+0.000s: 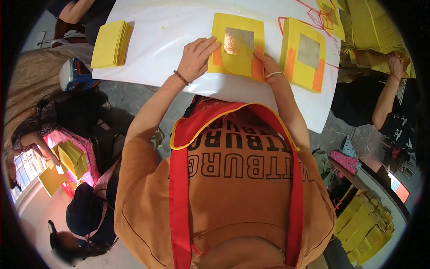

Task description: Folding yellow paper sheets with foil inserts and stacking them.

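Note:
A stack of yellow paper [217, 23] lies on the white table in front of me, with a shiny silver-gold square [238, 42] and orange strips on its top sheet. My left hand [197, 57] rests against the stack's left edge, fingers stretched out and fingertips on the sheet. At the right edge my right hand [269, 67] grips the stack, thumb on top; its other fingers are mostly hidden. Just right of that hand stands a thicker yellow paper block [293, 33] with a similar square and orange strips.
On the table's [165, 49] left side is another yellow paper stack [107, 45]. Red string [320, 18] lies tangled at the far right. Several people sit around, one handling yellow paper [71, 159] at left. More yellow bundles [365, 228] are piled at lower right.

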Motion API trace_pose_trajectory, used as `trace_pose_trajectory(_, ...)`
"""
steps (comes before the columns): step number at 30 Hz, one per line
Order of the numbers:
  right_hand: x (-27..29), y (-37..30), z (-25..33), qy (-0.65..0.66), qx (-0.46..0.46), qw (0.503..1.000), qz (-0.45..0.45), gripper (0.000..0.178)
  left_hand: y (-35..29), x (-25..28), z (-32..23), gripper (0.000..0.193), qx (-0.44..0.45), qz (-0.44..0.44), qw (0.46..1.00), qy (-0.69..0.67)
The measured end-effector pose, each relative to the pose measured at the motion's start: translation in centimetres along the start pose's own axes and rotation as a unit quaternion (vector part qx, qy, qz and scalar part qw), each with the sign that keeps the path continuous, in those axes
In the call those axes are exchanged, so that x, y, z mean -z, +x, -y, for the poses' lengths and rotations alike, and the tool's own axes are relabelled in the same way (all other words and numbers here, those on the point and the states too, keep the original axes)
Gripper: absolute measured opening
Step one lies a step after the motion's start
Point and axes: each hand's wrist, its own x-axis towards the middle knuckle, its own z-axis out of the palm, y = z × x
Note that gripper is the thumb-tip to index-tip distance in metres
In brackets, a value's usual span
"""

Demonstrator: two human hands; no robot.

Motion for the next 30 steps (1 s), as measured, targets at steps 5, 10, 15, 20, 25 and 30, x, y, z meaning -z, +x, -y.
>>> trace_pose_trajectory(5,-0.7,-0.7,-1.0,0.007,-0.005,1.0,0.02,0.033,0.4,-0.4,0.3,0.05,0.068,-0.075,0.975,-0.196)
trace_pose_trajectory(10,-0.4,-1.1,-2.1,0.017,-0.007,1.0,0.01,0.032,-1.4,-0.7,0.6,0.036,-0.02,0.029,0.998,-0.048)
trace_pose_trajectory(15,0.4,-4.8,-1.5,-0.342,0.26,0.895,-0.121,0.033,-2.0,-0.1,0.3,0.039,0.024,0.074,0.996,-0.054)
trace_pose_trajectory(20,1.6,-4.9,-1.7,-0.592,0.478,0.648,0.033,0.035,-0.9,0.9,-0.3,0.031,0.01,0.058,0.997,-0.05)
trace_pose_trajectory(25,1.6,-5.1,-1.8,-0.595,0.436,0.673,0.046,0.028,-0.6,1.6,-0.1,0.03,0.02,0.096,0.986,-0.136)
trace_pose_trajectory(30,1.7,-5.0,-3.2,-0.524,0.371,0.766,0.017,0.02,-0.3,2.3,-0.6,0.024,0.055,0.109,0.974,-0.19)
